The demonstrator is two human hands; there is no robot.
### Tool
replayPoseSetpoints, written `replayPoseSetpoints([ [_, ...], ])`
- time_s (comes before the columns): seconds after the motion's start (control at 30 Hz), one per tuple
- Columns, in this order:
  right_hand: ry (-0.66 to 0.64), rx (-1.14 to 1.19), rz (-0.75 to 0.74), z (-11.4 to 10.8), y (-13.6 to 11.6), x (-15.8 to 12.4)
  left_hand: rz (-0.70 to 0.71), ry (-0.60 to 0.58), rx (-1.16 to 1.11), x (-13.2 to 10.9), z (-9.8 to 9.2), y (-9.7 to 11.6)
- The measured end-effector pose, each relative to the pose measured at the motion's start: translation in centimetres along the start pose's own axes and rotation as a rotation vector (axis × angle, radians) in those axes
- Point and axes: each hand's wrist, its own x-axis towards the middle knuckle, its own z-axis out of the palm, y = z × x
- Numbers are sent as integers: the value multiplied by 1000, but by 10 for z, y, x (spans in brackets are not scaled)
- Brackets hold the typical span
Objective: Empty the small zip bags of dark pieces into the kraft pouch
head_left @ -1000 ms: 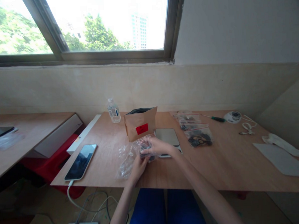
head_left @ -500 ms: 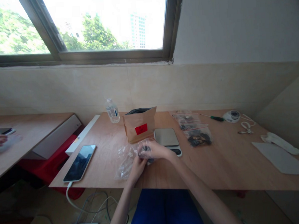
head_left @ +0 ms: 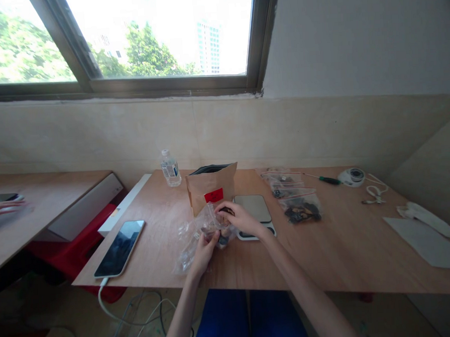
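Note:
A clear plastic bag [head_left: 208, 220] with dark pieces in its lower part is between my two hands, in front of a brown paper pouch [head_left: 211, 187]. My left hand [head_left: 204, 247] is closed on the bag's near side. At the bag's mouth, my right hand [head_left: 235, 215] pinches something dark and small, whose kind I cannot make out. More crumpled clear plastic [head_left: 186, 248] lies on the table to the left. The pouch stands upright with its top open and a red label in front. Just right of it sits a flat kitchen scale [head_left: 253, 210], partly behind my right wrist.
A phone [head_left: 119, 248] on a charging cable lies left, with a water bottle [head_left: 170, 169] behind. To the right are zip bags of dark parts [head_left: 302, 210], a screwdriver [head_left: 329, 180], a white dome camera [head_left: 351, 177] and white paper [head_left: 427, 241]. Another person's hand [head_left: 3, 208] shows at far left.
My right hand has come up from inside the clear bag to its mouth, with something dark now in its fingers. At far left, the other person's hand has spread and moved.

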Motion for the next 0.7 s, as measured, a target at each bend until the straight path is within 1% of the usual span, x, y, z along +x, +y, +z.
replayPoseSetpoints([
  [0.1, 118, 67, -15, -2, 0, 3, 8, -12, -52, 1, 1, 1],
  [0.2, 227, 167, -73, -9, -6, 16, 21, -22, -85, 1, 2, 2],
  [0.33, 336, 267, -175, -24, -28, 56, 18, -47, -116, 0, 2, 3],
  [0.4, 365, 268, -227, -31, -42, 79, 1, -44, -113, -1, 1, 4],
  [0.47, 376, 193, -298, -37, -51, 99, -14, -35, -100, -1, 1, 4],
  [0.53, 375, 21, -390, -38, -55, 113, -15, -36, -93, -2, 1, 4],
  [0.63, 333, -291, -503, -34, -48, 120, -1, -33, -103, -1, 1, 4],
  [0.7, 285, -427, -541, -30, -40, 118, -4, -30, -105, -1, 1, 3],
])
